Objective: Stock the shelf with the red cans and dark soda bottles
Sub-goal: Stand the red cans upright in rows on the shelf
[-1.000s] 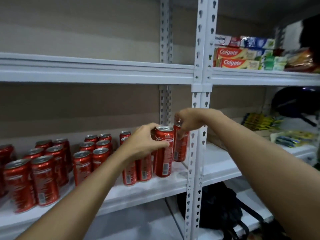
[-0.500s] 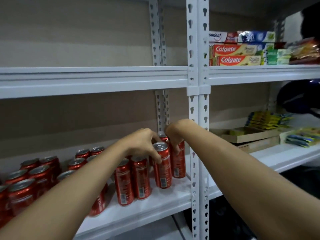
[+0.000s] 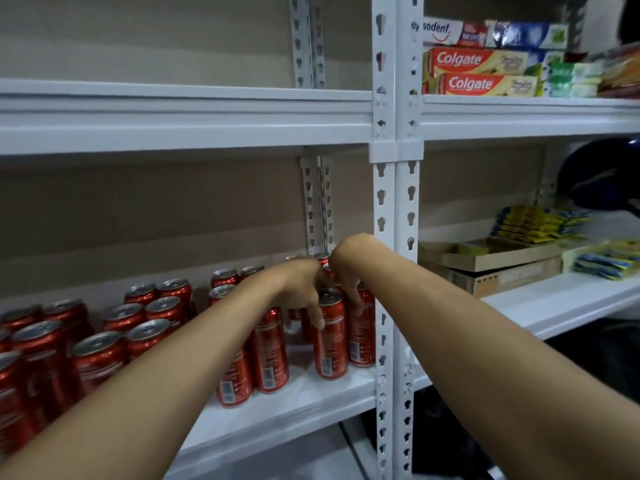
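Note:
Many red cans [image 3: 98,362] stand on the white lower shelf [image 3: 311,403] of the left bay. My left hand [image 3: 303,289] reaches in from the lower left and holds a red can [image 3: 330,344] by its upper side; the can stands upright on the shelf with its silver top showing. Just right of it, my right hand [image 3: 348,282] grips the top of another red can [image 3: 362,337], which stands upright against the white upright post [image 3: 396,306]. No dark soda bottles are in view.
The upper left shelf [image 3: 173,116] holds nothing. Toothpaste boxes [image 3: 481,72] sit on the upper right shelf. A cardboard tray [image 3: 491,265] and yellow packets [image 3: 536,225] lie on the right-hand shelf. A dark bag [image 3: 606,178] sits at far right.
Both hands have lowered their cans onto the shelf beside the post. The view has moved closer and a little to the right.

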